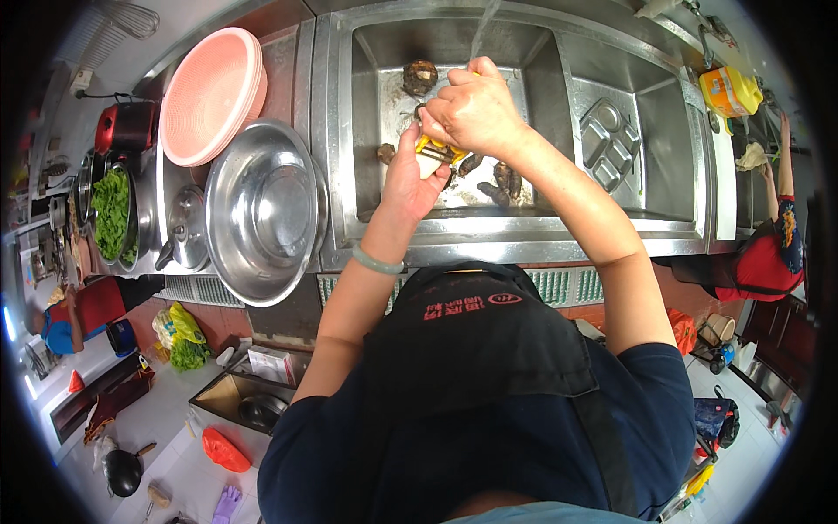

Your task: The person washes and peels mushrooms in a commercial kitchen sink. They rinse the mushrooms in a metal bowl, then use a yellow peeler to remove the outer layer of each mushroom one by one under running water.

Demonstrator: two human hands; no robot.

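My left hand (414,173) holds a pale, partly peeled root vegetable (429,165) over the left basin of the steel sink (445,226). A yellow-handled peeler (440,149) is gripped in my right hand (483,108), its blade resting against the white flesh. Water (484,29) runs down behind my right hand. In the basin lie brown unpeeled roots: a round one (419,77) at the back, a small piece (386,154) at the left, and several darker ones (505,183) at the front right. My hands hide part of the basin floor.
A compartment tray (611,144) lies in the right basin. Left of the sink stand a large steel bowl (262,209), stacked pink colanders (209,98) and a bowl of leafy greens (111,213). A yellow jug (730,92) is at the right. One person (763,262) works right, another (78,314) left.
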